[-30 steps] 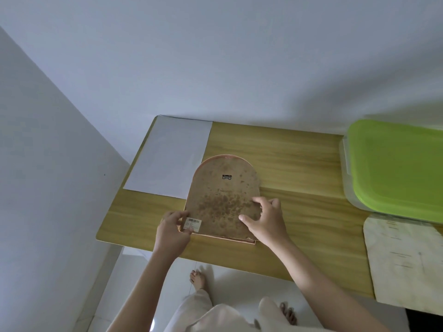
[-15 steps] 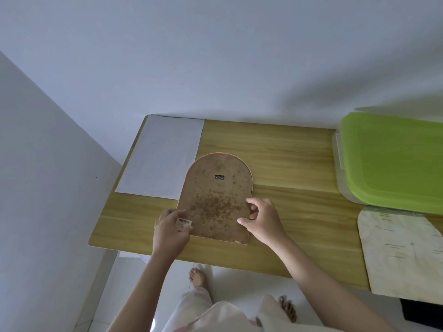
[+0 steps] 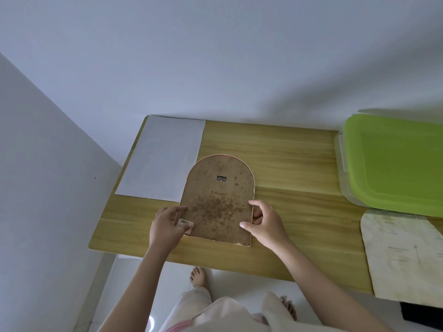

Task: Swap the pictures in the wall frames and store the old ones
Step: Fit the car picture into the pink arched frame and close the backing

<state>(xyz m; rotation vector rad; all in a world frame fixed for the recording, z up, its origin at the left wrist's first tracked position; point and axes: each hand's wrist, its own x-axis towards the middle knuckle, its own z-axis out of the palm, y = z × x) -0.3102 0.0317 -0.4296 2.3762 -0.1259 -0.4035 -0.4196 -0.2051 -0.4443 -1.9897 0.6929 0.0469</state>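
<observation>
Brown, stained backing faces up on the arched frame [image 3: 217,200] at centre of the picture, laid face down on the table [image 3: 287,164], we judge, to reach its back. Our left hand [image 3: 165,227] pinches the lower left edge over a barcode sticker [image 3: 184,222], too small to read; our right hand [image 3: 265,221] curls round the lower right edge.

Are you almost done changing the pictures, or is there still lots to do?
Still lots. Done so far: one arched frame is off the wall, lying face down on the wooden table. Right now the left hand and right hand grip its lower edges to get the back open. Left: put in a new picture, maybe the white sheet, hang it up, and store the old one, perhaps in the green-lidded box.
</observation>
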